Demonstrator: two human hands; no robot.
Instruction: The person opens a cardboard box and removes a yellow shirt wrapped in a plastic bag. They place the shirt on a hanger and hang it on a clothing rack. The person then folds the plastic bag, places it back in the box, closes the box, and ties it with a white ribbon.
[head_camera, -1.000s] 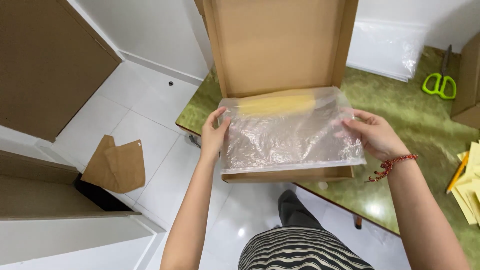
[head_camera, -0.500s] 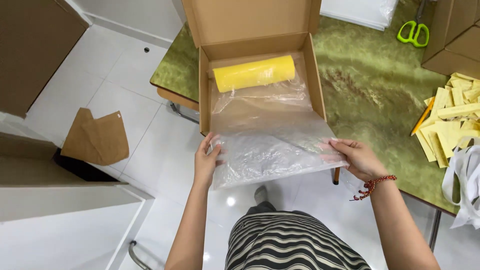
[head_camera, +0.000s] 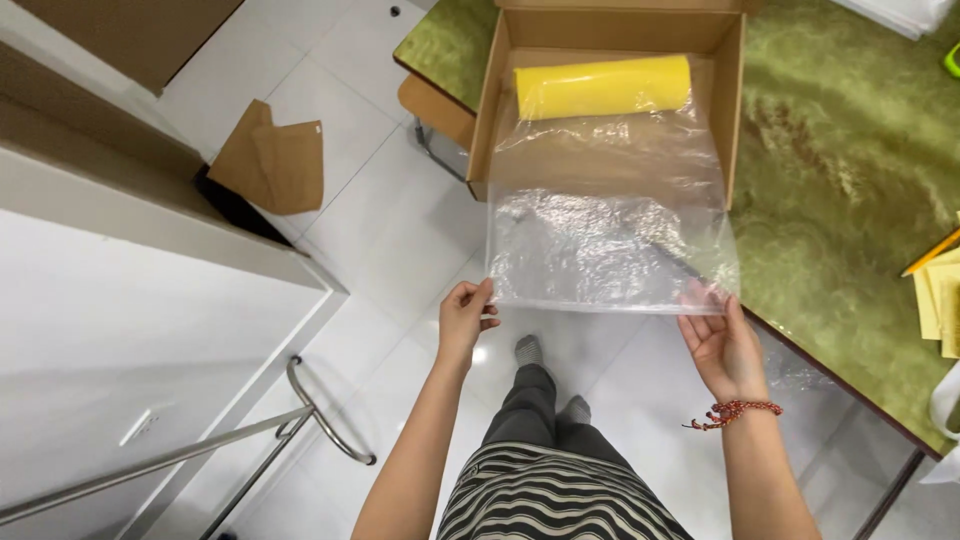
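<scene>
The left hand (head_camera: 466, 318) pinches the near left corner of a clear plastic sheet (head_camera: 608, 235), thumb and fingertips closed tight on its edge. The right hand (head_camera: 722, 345) holds the near right corner, palm turned up, fingers (head_camera: 712, 322) loosely curled under the film with the thumb on top; a red beaded bracelet (head_camera: 738, 411) circles that wrist. The sheet stretches away from both sets of fingers, over the table edge, to a yellow roll (head_camera: 603, 86) lying across the far end of an open cardboard box (head_camera: 487, 110). The box sits on a green table (head_camera: 850, 180), beyond the fingertips. Well left of the left hand, a folded brown paper piece (head_camera: 272, 158) lies on the white tiled floor (head_camera: 380, 230).
</scene>
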